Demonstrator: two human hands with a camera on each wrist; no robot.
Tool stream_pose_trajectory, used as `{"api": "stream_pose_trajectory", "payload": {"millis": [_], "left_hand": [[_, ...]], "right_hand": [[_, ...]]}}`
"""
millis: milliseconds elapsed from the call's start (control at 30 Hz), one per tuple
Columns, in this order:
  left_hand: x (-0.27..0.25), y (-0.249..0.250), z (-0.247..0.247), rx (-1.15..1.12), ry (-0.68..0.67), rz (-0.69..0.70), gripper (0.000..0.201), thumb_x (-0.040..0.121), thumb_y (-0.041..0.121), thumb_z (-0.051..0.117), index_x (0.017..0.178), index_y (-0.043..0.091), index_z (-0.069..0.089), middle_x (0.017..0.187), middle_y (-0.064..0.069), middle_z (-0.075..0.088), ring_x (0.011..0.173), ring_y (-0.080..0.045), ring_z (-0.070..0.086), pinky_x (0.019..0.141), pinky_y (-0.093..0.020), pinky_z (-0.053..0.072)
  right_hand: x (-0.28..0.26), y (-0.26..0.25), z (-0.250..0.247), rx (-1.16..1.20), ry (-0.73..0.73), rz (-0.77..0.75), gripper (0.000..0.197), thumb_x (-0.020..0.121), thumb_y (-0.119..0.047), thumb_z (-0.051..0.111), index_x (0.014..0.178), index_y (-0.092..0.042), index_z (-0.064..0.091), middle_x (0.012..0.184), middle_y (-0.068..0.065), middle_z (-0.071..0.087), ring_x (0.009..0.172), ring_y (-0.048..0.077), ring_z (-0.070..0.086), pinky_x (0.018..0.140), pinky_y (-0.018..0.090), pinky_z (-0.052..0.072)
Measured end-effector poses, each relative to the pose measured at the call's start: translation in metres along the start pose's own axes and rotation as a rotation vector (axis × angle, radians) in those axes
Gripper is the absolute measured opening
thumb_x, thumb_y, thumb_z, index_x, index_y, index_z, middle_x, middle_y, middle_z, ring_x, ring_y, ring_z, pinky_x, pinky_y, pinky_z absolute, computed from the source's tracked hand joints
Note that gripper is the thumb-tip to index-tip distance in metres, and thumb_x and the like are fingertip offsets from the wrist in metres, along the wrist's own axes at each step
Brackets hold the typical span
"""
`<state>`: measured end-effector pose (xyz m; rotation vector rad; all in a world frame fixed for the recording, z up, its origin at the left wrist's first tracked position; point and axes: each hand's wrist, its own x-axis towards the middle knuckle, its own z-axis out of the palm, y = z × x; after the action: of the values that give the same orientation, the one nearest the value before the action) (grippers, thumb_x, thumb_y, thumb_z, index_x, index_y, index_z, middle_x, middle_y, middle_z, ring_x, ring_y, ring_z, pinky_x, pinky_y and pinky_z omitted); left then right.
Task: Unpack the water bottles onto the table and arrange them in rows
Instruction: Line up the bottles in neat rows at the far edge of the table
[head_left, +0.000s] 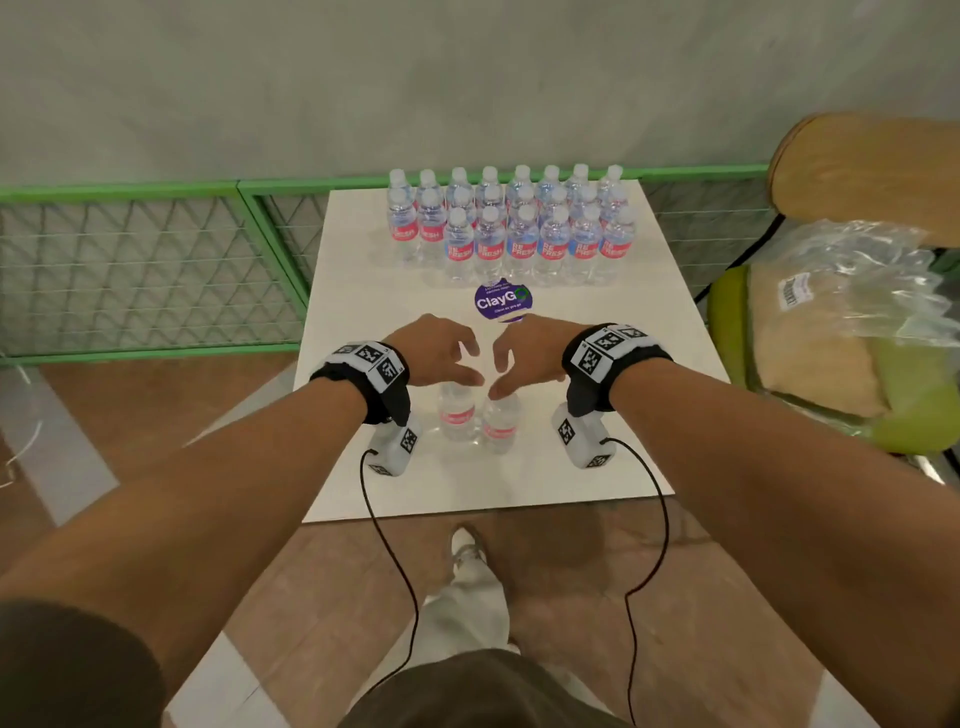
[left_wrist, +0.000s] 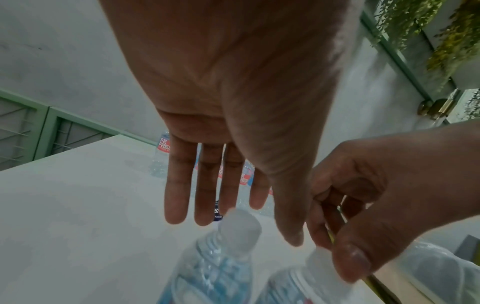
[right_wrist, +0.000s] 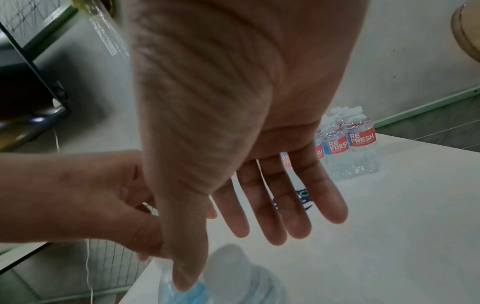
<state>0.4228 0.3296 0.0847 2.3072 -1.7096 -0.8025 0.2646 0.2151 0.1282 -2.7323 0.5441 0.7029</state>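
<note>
Two small clear water bottles with red labels stand side by side near the front of the white table (head_left: 597, 426): the left bottle (head_left: 457, 415) and the right bottle (head_left: 501, 426). My left hand (head_left: 467, 364) hovers just above the left bottle's cap (left_wrist: 240, 224), fingers straight and spread, holding nothing. My right hand (head_left: 506, 375) hovers over the right bottle, fingers loosely extended, its thumb (left_wrist: 348, 263) close by that bottle's cap (left_wrist: 318, 260). Several more bottles (head_left: 509, 228) stand in three rows at the far end; the nearest row stops short on the left.
A round purple ClayGo sticker (head_left: 503, 301) lies between the rows and my hands. Crumpled clear plastic wrap (head_left: 857, 280) sits on a green chair right of the table. A green mesh fence (head_left: 156, 260) runs behind and to the left.
</note>
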Motion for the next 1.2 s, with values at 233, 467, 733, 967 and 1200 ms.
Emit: {"api": "stream_pose_trajectory", "payload": {"millis": [233, 467, 733, 967, 1200], "left_hand": [[-0.011, 0.004, 0.019, 0.159, 0.022, -0.023, 0.038, 0.072, 0.03, 0.084, 0.106, 0.023, 0.068, 0.1, 0.003, 0.059, 0.089, -0.017, 0.057, 0.08, -0.035, 0.052], [-0.008, -0.009, 0.012, 0.178, 0.059, -0.017, 0.025, 0.075, 0.023, 0.079, 0.095, 0.016, 0.068, 0.087, 0.001, 0.059, 0.083, -0.022, 0.061, 0.066, -0.028, 0.046], [0.017, -0.043, -0.051, 0.215, 0.131, -0.032, 0.02, 0.076, 0.022, 0.077, 0.093, 0.014, 0.068, 0.083, 0.001, 0.058, 0.078, -0.021, 0.053, 0.066, -0.027, 0.039], [0.078, -0.099, -0.106, 0.226, 0.173, -0.086, 0.022, 0.076, 0.023, 0.079, 0.094, 0.015, 0.068, 0.086, -0.001, 0.058, 0.083, -0.024, 0.057, 0.066, -0.029, 0.041], [0.141, -0.147, -0.132, 0.173, 0.207, -0.131, 0.02, 0.076, 0.017, 0.077, 0.094, 0.015, 0.069, 0.093, -0.005, 0.061, 0.083, -0.026, 0.059, 0.066, -0.029, 0.042]], "right_hand": [[-0.004, -0.013, 0.037, -0.021, 0.106, -0.008, 0.04, 0.079, -0.042, 0.071, 0.109, -0.017, 0.06, 0.101, 0.006, 0.057, 0.08, 0.023, 0.055, 0.064, 0.031, 0.043], [0.015, -0.014, 0.037, 0.029, 0.158, -0.048, 0.028, 0.081, -0.032, 0.068, 0.099, -0.013, 0.057, 0.087, 0.005, 0.055, 0.076, 0.026, 0.057, 0.057, 0.029, 0.038], [0.058, -0.009, -0.013, 0.113, 0.24, -0.084, 0.029, 0.083, -0.036, 0.07, 0.099, -0.015, 0.056, 0.09, 0.003, 0.058, 0.084, 0.025, 0.056, 0.065, 0.032, 0.043], [0.141, -0.004, -0.069, 0.171, 0.303, -0.07, 0.026, 0.084, -0.034, 0.068, 0.097, -0.017, 0.052, 0.091, 0.005, 0.059, 0.081, 0.026, 0.058, 0.069, 0.038, 0.049], [0.226, 0.008, -0.102, 0.151, 0.365, -0.037, 0.022, 0.086, -0.031, 0.066, 0.094, -0.021, 0.048, 0.087, -0.003, 0.049, 0.081, 0.023, 0.054, 0.065, 0.031, 0.04]]}}
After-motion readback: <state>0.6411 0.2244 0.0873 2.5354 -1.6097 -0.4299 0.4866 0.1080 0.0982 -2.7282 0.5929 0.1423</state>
